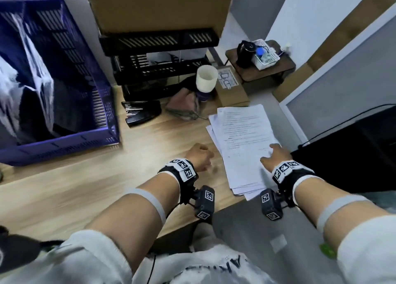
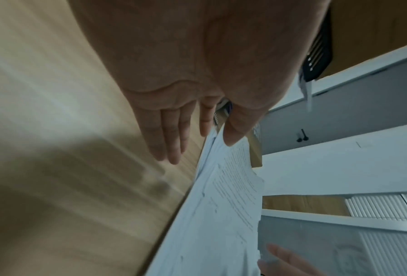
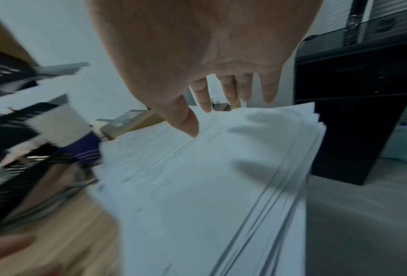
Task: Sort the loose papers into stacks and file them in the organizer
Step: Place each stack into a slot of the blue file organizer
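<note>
White sleeves (image 1: 92, 253) cover my upper arms at the bottom of the head view, pushed up above bare forearms; each wrist wears a black band with checkered markers and a small camera block hanging beneath it. Further out, my left hand (image 1: 198, 156) hovers over the wooden surface (image 1: 64, 189) just beside the left edge of the papers (image 1: 242, 142); the left wrist view shows its fingers (image 2: 172, 134) straight and close together, pointing down toward the wood, holding nothing, the thumb near the paper edge, though I cannot tell whether it touches. My right hand (image 1: 276, 157) lies over the near right part of the papers; the right wrist view shows its fingers (image 3: 268, 87) loosely spread and straight above the top sheet, gripping nothing.

Those papers are a loose, fanned stack of printed sheets on the right end of the surface, their near corners hanging past its edge; the black tiered organizer (image 1: 158, 56) stands at the back of the surface, well apart from them; a black stapler (image 1: 142, 114) lies in front of it; a crumpled cloth (image 1: 184, 103) and a pale cup (image 1: 206, 78) sit between organizer and papers; a purple crate (image 1: 64, 86) fills the left side.
</note>
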`<state>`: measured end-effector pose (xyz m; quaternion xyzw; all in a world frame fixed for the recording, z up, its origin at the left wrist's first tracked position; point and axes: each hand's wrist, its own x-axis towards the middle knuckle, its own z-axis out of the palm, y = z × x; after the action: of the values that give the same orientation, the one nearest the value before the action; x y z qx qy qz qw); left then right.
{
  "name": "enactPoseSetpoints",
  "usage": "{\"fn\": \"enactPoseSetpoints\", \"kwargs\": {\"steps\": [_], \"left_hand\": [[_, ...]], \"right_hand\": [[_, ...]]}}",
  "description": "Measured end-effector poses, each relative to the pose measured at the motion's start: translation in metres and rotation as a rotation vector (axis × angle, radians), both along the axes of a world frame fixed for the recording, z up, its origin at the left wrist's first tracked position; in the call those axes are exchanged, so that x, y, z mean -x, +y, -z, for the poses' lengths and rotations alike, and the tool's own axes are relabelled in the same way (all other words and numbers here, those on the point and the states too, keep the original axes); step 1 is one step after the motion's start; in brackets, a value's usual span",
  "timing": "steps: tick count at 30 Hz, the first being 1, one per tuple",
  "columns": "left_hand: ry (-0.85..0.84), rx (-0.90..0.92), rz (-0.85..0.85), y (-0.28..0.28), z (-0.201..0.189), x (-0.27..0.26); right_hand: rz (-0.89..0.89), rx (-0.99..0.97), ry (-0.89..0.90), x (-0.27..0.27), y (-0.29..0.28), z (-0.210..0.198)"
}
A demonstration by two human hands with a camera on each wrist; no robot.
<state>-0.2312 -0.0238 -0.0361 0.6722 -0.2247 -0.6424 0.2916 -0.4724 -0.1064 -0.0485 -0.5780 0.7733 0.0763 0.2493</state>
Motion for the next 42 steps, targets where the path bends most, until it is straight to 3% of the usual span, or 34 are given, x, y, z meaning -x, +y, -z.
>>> {"fn": "enactPoseSetpoints", "kwargs": {"steps": [7, 12, 16, 21, 25, 31, 37, 42], "left_hand": [[0.082, -0.099, -0.153, -0.031, 0.016, 0.035], [0.125, -0.119, -0.209, -0.041, 0.03, 0.039], [0.108, -0.103, -0.178, -0.04, 0.032, 0.041], [0.03, -0.071, -0.038, -0.041, 0.031, 0.049], [-0.131, 0.046, 0.07, -0.04, 0.031, 0.054], [-0.219, 0.113, 0.068, -0.027, 0.027, 0.045], [-0.251, 0.12, -0.056, 0.014, 0.027, -0.003], [-0.181, 0.229, -0.128, 0.047, 0.022, -0.048]], "right_hand": [[0.022, -0.084, -0.057, 0.036, -0.034, 0.023], [0.01, -0.127, 0.017, 0.035, -0.038, 0.034], [-0.062, -0.132, 0.067, 0.033, -0.038, 0.043], [-0.004, -0.191, -0.043, 0.032, -0.038, 0.039], [-0.102, -0.097, 0.024, 0.031, -0.022, 0.038], [-0.205, -0.006, -0.011, 0.017, 0.006, 0.033], [-0.197, 0.002, -0.17, -0.009, 0.008, 0.023], [0.024, -0.05, -0.584, -0.07, 0.019, 0.005]]}}
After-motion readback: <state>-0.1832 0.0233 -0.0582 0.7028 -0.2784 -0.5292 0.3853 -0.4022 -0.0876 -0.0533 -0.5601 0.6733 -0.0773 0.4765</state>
